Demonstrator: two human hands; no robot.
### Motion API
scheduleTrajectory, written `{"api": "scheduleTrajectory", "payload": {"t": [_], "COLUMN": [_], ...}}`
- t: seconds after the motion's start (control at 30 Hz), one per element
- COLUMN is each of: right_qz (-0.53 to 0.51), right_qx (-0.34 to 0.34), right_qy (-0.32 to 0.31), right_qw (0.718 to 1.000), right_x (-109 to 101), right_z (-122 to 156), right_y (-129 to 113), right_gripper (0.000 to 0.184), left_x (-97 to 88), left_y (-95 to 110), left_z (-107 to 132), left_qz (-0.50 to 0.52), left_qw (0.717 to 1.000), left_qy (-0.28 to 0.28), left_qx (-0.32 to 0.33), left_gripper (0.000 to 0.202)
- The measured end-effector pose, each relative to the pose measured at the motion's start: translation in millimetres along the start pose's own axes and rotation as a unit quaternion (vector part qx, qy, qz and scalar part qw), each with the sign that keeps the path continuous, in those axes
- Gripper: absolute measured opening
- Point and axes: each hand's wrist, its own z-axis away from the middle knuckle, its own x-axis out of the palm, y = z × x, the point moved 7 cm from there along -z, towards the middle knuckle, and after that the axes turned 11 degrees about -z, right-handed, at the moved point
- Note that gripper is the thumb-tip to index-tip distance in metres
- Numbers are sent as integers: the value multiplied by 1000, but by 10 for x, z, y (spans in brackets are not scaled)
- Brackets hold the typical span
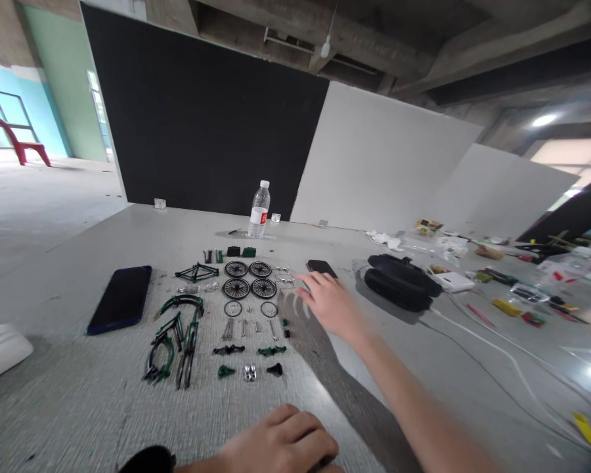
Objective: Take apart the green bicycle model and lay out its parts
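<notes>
My right hand (pixel 331 303) reaches over the table with fingers stretched out and apart, its fingertips beside thin silver wire-like parts (pixel 284 278). My left hand (pixel 282 441) is closed low in the view, fingers curled under; what they hold, if anything, is hidden. Between and beyond the hands lie miniature bicycle parts in rows: several black spoked wheels (pixel 236 288), two thin rings (pixel 233 309), silver screws (pixel 228 328), a dark frame (pixel 197 272), green curved fenders (pixel 181 302), a fork-like piece (pixel 188 351), small green and black pieces (pixel 272 351) and silver bits (pixel 250 372).
A dark phone (pixel 121 299) lies left of the parts, a smaller one (pixel 322 268) behind my right hand. A water bottle (pixel 259 211) stands at the back. To the right are a black case (pixel 402 282), white cables (pixel 497 351) and clutter. A white object (pixel 2 351) sits far left.
</notes>
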Motion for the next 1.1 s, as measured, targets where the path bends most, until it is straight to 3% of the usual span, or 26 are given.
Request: {"api": "scheduleTrajectory", "payload": {"t": [0.1,0.2,0.33,0.43,0.67,0.97,1.1], "right_qz": [17,-27,-128,-143,-107,-114,-106], "right_qx": [50,92,95,105,154,120,83], "right_qy": [32,17,-82,-126,-115,-143,-81], "right_qw": [998,995,984,976,976,976,988], "right_x": [-298,-444,-327,-228,-226,-111,-184], "right_z": [19,75,145,178,226,211,140], "right_y": [313,634,798,846,1148,1124,956], "right_gripper": [35,32,24,20,16,13,18], "left_x": [12,-13,-33,-28,-80,-52,-36], "left_y": [2,-4,-7,-7,0,17,16], "left_z": [-8,-19,-24,-24,-36,-23,-9], "left_qz": [-3,-1,7,12,13,20,20], "left_qw": [1000,1000,1000,1000,1000,1000,1000], "left_qy": [-14,-12,-9,-13,7,-18,-16], "left_qx": [-3,-6,-7,-7,-10,-11,-9], "left_gripper": [17,16,18,18,17,17,18]}}
